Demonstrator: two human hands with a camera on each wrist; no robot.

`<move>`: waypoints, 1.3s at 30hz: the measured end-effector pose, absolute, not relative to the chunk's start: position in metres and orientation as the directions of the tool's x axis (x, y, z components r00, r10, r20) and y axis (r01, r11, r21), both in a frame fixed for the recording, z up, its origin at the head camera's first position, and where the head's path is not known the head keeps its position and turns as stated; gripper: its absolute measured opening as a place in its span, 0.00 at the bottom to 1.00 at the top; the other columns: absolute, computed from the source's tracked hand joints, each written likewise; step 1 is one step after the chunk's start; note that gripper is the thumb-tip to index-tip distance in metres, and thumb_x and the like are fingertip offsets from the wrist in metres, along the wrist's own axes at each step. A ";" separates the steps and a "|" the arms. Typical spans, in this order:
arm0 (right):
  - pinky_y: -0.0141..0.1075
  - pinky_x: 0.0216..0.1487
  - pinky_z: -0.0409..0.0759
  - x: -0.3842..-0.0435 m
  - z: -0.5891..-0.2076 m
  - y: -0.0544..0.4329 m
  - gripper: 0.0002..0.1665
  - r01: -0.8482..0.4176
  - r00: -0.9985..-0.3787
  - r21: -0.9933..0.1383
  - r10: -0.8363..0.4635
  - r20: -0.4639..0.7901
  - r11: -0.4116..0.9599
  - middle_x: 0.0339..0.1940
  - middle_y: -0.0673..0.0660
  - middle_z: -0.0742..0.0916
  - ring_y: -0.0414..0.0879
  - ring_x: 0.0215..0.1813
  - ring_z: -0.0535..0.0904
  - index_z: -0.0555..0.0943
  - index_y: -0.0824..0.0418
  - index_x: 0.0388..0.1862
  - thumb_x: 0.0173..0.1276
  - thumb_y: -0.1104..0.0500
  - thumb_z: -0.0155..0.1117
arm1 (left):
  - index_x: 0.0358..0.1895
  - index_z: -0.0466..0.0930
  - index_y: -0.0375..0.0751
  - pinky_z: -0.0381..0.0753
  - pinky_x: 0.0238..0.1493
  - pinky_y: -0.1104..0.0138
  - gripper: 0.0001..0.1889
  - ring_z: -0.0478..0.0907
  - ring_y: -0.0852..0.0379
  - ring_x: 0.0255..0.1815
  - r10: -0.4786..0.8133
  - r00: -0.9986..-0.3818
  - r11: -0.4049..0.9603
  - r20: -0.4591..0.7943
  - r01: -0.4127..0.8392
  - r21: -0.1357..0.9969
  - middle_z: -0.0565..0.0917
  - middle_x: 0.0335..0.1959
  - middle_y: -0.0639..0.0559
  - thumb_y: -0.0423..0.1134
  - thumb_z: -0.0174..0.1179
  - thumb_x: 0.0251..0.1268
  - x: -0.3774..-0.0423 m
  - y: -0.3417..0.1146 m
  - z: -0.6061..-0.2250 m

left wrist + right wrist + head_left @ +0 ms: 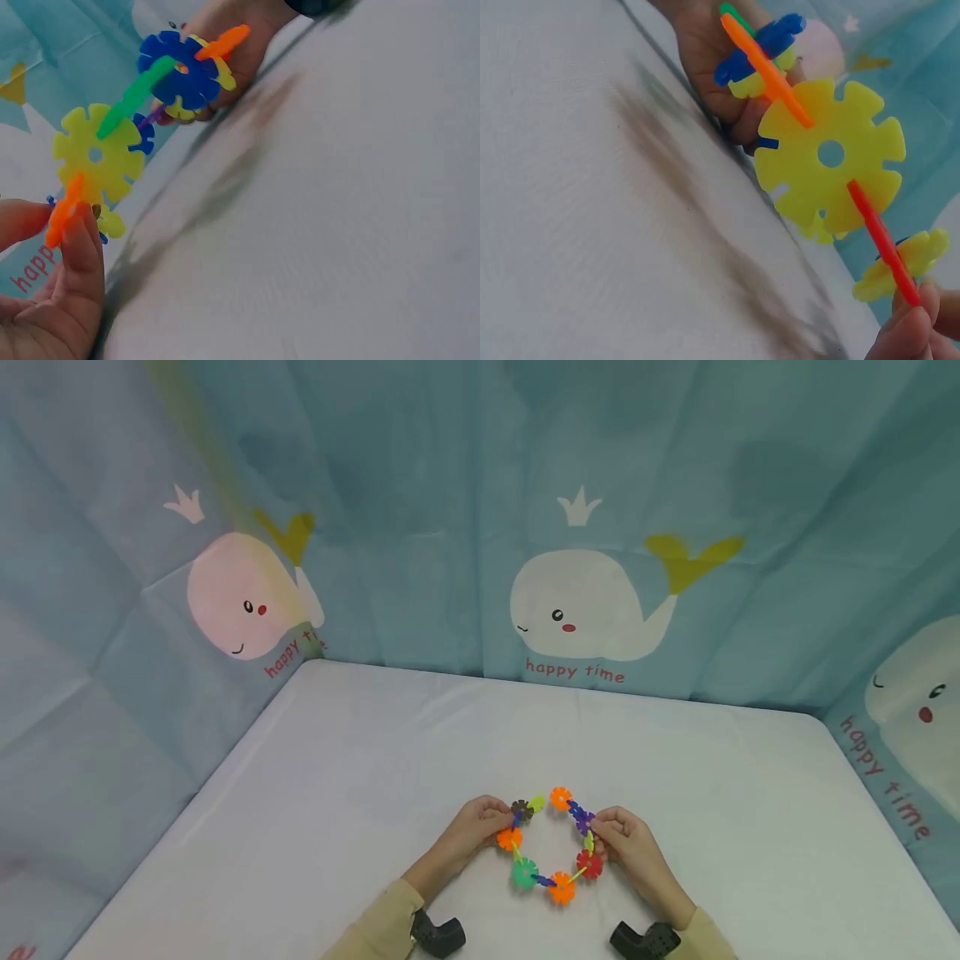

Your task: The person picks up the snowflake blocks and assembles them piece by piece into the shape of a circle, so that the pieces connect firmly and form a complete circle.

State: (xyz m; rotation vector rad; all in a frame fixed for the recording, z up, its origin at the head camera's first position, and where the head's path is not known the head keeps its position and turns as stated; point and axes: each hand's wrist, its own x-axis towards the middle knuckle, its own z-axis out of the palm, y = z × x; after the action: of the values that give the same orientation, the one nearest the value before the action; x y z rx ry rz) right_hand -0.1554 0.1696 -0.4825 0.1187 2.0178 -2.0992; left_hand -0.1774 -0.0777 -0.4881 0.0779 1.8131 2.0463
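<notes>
A chain of interlocking plastic snowflake discs (pixel 525 873) in orange, green, blue, purple, red and yellow curves into a near ring between my hands. Its far side has a gap, with a yellow-green disc (pixel 537 803) at one end and an orange disc (pixel 560 798) at the other. My left hand (pixel 474 827) pinches the chain's left side by an orange disc (pixel 66 211). On the opposite side, my right hand (pixel 628 841) pinches it between thumb and fingers, close to a red disc (pixel 885 244). Both wrist views show the chain held up, with its shadow on the table.
The white table (pixel 360 760) spreads beyond and around the hands. Blue curtains (pixel 420 527) printed with whales stand along its far and side edges. A black device (pixel 438 937) sits at the left wrist, another black device (pixel 645 942) at the right.
</notes>
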 end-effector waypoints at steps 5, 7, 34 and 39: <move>0.29 0.21 0.71 -0.154 -0.483 0.165 0.10 0.196 -0.978 -0.980 -0.073 -0.195 -0.009 0.19 0.57 0.76 0.42 0.19 0.68 0.68 0.73 0.37 0.65 0.65 0.54 | 0.41 0.73 0.27 0.73 0.28 0.72 0.18 0.71 0.61 0.28 0.268 -0.935 -0.033 -0.233 -0.251 0.968 0.77 0.31 0.49 0.43 0.57 0.60 -0.174 -0.070 -0.487; 0.29 0.20 0.71 -0.153 -0.483 0.163 0.09 0.174 -0.984 -0.985 -0.047 -0.174 0.006 0.18 0.58 0.75 0.42 0.18 0.68 0.68 0.73 0.36 0.64 0.66 0.55 | 0.40 0.75 0.27 0.72 0.27 0.73 0.17 0.71 0.62 0.27 0.252 -0.946 -0.023 -0.205 -0.218 0.976 0.78 0.29 0.50 0.42 0.57 0.60 -0.174 -0.069 -0.487; 0.33 0.21 0.67 -0.155 -0.484 0.173 0.25 -0.038 -0.880 -0.995 -0.475 -0.011 0.092 0.17 0.56 0.70 0.41 0.20 0.64 0.61 0.70 0.64 0.69 0.64 0.47 | 0.35 0.78 0.29 0.68 0.24 0.74 0.13 0.67 0.64 0.20 0.322 -0.933 0.020 -0.163 -0.165 0.986 0.76 0.21 0.53 0.39 0.57 0.61 -0.171 -0.069 -0.484; 0.32 0.21 0.67 -0.154 -0.484 0.172 0.24 -0.017 -0.870 -0.990 -0.490 -0.054 0.139 0.18 0.52 0.71 0.39 0.20 0.64 0.63 0.68 0.64 0.70 0.64 0.45 | 0.36 0.78 0.29 0.70 0.26 0.74 0.14 0.69 0.64 0.23 0.339 -0.931 0.010 -0.133 -0.138 0.990 0.79 0.25 0.52 0.40 0.57 0.61 -0.171 -0.070 -0.488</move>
State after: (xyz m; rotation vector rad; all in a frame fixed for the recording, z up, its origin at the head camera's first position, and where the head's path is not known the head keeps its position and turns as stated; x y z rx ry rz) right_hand -0.1544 0.1720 -0.4838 -0.4882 2.0584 -1.7813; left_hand -0.1711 -0.0703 -0.4877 0.2071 1.9595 1.9876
